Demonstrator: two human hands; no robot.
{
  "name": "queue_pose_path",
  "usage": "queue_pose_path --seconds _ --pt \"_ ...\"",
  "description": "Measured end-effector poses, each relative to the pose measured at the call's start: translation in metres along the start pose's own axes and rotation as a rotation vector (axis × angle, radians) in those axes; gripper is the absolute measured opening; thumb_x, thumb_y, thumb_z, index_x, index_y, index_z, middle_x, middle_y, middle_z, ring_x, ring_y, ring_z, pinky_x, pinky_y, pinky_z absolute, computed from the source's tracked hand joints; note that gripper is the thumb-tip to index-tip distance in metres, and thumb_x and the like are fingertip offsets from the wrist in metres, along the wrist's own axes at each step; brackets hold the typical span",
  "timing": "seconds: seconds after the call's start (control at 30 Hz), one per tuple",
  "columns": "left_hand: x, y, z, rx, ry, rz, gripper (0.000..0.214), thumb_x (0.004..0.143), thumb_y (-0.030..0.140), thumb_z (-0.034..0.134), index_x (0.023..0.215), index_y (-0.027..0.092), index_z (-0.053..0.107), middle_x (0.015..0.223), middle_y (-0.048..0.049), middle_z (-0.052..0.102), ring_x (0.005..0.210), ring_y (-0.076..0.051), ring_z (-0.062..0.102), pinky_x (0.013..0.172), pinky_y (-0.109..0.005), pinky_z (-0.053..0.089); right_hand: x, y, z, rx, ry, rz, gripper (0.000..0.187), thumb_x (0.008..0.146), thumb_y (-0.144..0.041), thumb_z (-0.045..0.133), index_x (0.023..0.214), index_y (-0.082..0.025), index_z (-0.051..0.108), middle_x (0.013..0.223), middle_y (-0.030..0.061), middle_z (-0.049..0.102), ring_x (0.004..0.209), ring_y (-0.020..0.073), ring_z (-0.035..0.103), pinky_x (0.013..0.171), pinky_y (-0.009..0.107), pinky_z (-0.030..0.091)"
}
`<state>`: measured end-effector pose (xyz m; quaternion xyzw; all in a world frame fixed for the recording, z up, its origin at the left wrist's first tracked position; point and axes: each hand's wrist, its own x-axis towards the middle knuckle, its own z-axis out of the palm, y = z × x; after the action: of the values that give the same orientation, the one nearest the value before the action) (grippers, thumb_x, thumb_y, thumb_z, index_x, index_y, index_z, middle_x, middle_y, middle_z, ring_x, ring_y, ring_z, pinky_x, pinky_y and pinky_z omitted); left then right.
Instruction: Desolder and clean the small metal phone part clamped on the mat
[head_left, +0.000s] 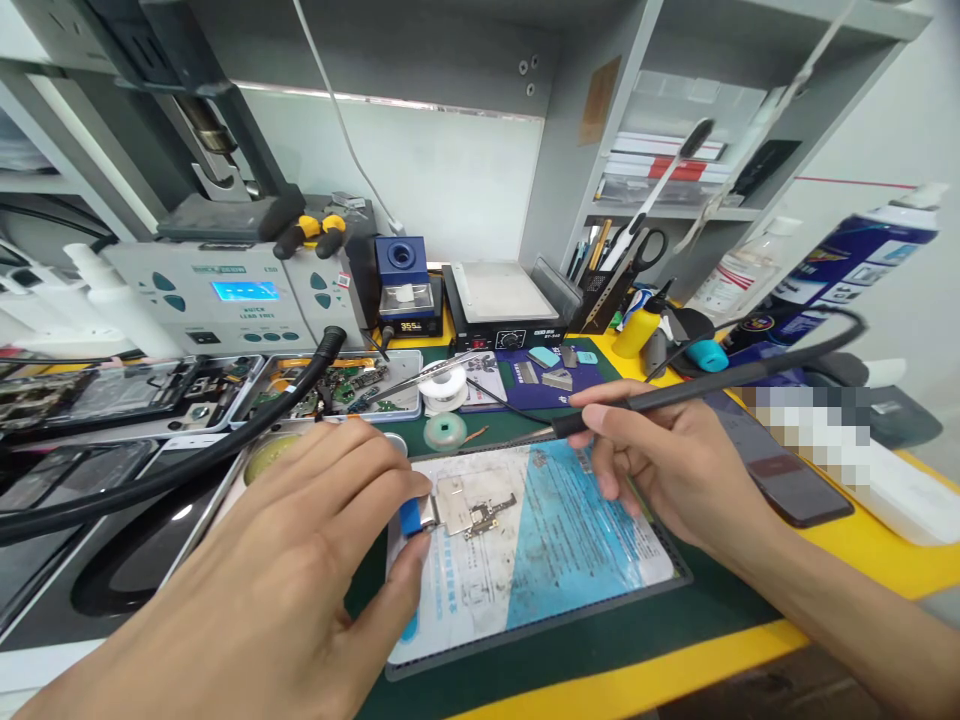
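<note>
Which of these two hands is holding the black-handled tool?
The right hand: it grips the tool, while the left hand pinches a blue-and-silver piece beside the circuit board.

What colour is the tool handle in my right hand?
The tool handle is black; it shows best in the head view.

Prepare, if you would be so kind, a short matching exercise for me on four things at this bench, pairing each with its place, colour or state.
Things:
1. Black-handled tool
2. Circuit board nearest the left hand
3. Small bottle with a black top
4. Station display

Places, colours or states:
A. Yellow body
B. Lit up blue
C. Over the blue-and-white sheet
D. In the right hand

Right pairs: 1-D, 2-C, 3-A, 4-B.
</note>
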<state>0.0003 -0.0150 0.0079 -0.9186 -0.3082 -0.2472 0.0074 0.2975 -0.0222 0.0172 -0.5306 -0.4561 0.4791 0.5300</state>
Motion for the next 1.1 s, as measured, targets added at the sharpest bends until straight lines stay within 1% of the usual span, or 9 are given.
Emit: queue_pose_path --seconds 0.07,0.13,0.27,0.4,0.47,0.6,0.73,0.9,1.1 --pt "0.001 0.0 0.0 -0.002 -0.004 0.0 0.019 0.096 0.023 0.06 0.115 0.022 0.062 0.113 -0.0052 0.06 0.108 -0.022 0.053 0.1 -0.041 0.038 -0.006 0.002 0.001 -0.124 -0.006 -0.099 0.019 0.088 -0.036 0.084 0.096 -0.019 0.081 0.047 -0.0011 0.066 0.035 0.0126 0.056 0.033 0.019 0.042" --pt "0.002 0.0 -0.001 -0.001 -0.01 0.006 0.018 0.096 0.023 0.06 0.114 0.021 0.062 0.113 -0.0055 0.06 0.108 -0.022 0.053 0.098 -0.041 0.038 -0.012 0.002 0.005 -0.238 0.03 -0.167 0.013 0.091 -0.033 0.08 0.095 -0.02 0.081 0.047 -0.0019 0.066 0.035 0.0114 0.053 0.035 0.02 0.043" --pt "0.001 0.0 -0.002 0.004 -0.006 0.004 0.019 0.096 0.024 0.061 0.115 0.022 0.063 0.113 -0.0054 0.06 0.11 -0.022 0.054 0.101 -0.042 0.038 -0.02 -0.001 0.012 -0.369 0.11 -0.234 0.006 0.09 -0.027 0.079 0.091 -0.022 0.081 0.05 -0.0033 0.065 0.039 0.0109 0.054 0.037 0.021 0.044" --pt "0.0 0.0 -0.002 -0.001 -0.011 0.002 0.019 0.096 0.023 0.061 0.115 0.022 0.062 0.113 -0.0052 0.06 0.11 -0.022 0.054 0.101 -0.042 0.038 -0.02 0.001 0.013 -0.429 0.095 -0.331 0.006 0.088 -0.028 0.078 0.09 -0.023 0.082 0.049 -0.0046 0.064 0.036 0.0099 0.052 0.034 0.021 0.04" --pt "0.001 0.0 -0.002 -0.007 -0.009 -0.004 0.019 0.096 0.024 0.06 0.115 0.023 0.062 0.112 -0.0053 0.061 0.108 -0.022 0.054 0.099 -0.042 0.039 -0.019 0.004 0.011 -0.472 0.1 -0.365 0.007 0.089 -0.027 0.077 0.09 -0.023 0.083 0.049 -0.0043 0.065 0.036 0.0104 0.053 0.034 0.022 0.04" --pt "0.001 0.001 0.0 -0.012 -0.008 -0.015 0.019 0.096 0.024 0.06 0.115 0.023 0.062 0.112 -0.0054 0.062 0.108 -0.023 0.055 0.098 -0.043 0.04 -0.017 0.007 0.007 -0.51 0.076 -0.409 0.008 0.089 -0.029 0.079 0.09 -0.025 0.085 0.051 -0.003 0.066 0.036 0.0126 0.055 0.034 0.024 0.043" --pt "0.0 0.002 -0.001 -0.015 -0.024 -0.03 0.019 0.096 0.023 0.06 0.115 0.023 0.062 0.112 -0.0053 0.062 0.108 -0.023 0.054 0.098 -0.044 0.04 -0.016 0.006 0.006 -0.527 0.074 -0.422 0.007 0.089 -0.03 0.08 0.088 -0.026 0.085 0.053 -0.0019 0.068 0.037 0.0138 0.057 0.036 0.026 0.046" --pt "-0.001 0.002 0.0 -0.02 -0.024 -0.032 0.018 0.097 0.023 0.06 0.115 0.023 0.062 0.111 -0.0049 0.062 0.107 -0.023 0.055 0.097 -0.043 0.041 -0.014 0.004 0.006 -0.536 0.082 -0.441 0.006 0.088 -0.027 0.08 0.084 -0.027 0.085 0.051 -0.0028 0.068 0.036 0.0129 0.055 0.036 0.026 0.044" --pt "0.0 0.002 -0.001 -0.026 -0.028 -0.039 0.019 0.097 0.024 0.06 0.116 0.023 0.062 0.111 -0.0045 0.061 0.109 -0.022 0.054 0.099 -0.043 0.04 -0.018 0.003 0.006 -0.5 0.048 -0.448 0.008 0.088 -0.024 0.078 0.083 -0.027 0.084 0.055 -0.0019 0.069 0.039 0.0134 0.057 0.038 0.027 0.045"
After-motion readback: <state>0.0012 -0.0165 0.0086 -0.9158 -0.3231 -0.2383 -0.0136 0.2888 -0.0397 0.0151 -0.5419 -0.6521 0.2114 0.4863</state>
